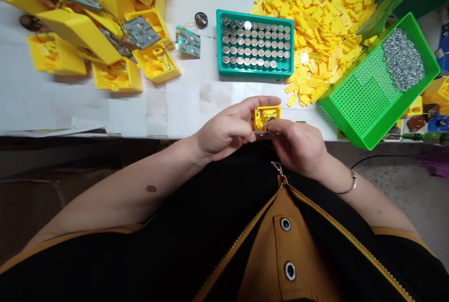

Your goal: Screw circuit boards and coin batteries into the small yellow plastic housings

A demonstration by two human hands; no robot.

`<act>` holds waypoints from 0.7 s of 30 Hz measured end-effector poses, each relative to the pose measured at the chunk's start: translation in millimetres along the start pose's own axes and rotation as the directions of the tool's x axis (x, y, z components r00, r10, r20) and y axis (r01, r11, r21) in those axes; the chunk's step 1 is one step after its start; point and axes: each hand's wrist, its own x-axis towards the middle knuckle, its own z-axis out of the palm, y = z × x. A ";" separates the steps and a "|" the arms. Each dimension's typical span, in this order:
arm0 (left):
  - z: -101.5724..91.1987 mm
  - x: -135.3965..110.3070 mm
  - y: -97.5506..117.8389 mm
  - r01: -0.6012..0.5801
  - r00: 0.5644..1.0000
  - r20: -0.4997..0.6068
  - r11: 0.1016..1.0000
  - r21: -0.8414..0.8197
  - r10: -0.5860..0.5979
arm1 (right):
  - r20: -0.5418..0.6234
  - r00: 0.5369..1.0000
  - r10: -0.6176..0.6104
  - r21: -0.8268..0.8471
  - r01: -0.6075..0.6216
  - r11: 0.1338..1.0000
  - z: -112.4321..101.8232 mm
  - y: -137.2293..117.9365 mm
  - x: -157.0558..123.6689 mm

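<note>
My left hand (231, 126) is closed around the left side of a small yellow plastic housing (260, 112), holding it at the table's front edge. The housing's hollow inside faces up, and thin wires show within it. From the right, my right hand (298, 140) reaches in with thumb and fingers pinched at the housing's lower right corner. What those fingertips pinch is mostly hidden; a thin edge of something, perhaps a circuit board, shows just below the housing. Beyond the hands stands a teal tray (254, 74) with rows of silver button cells (254, 42).
Yellow housings (115, 75) with wired circuit boards (189, 42) cover the left side. A heap of small yellow plastic covers (315, 17) lies at the back right. A green perforated basket (358, 101) of small metal screws (403, 61) overhangs the front edge at right.
</note>
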 end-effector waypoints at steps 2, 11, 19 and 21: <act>0.8 -0.5 -2.0 -0.035 0.999 0.001 0.999 0.027 0.035 | -0.030 0.997 0.064 0.094 -0.061 0.994 1.6 -0.1 -1.0; 2.6 1.7 -4.1 -0.035 0.999 -0.001 0.999 0.034 0.035 | -0.144 0.962 0.232 0.099 -0.220 0.971 10.0 -0.6 -2.3; 6.8 8.9 -5.2 -0.048 0.985 -0.162 0.999 0.017 0.050 | -0.128 0.959 0.254 0.148 -0.235 0.961 12.3 7.8 2.5; 8.4 10.2 -5.4 -0.052 0.978 -0.202 0.998 0.026 0.056 | -0.100 0.968 0.229 0.090 -0.221 0.971 11.8 8.9 1.9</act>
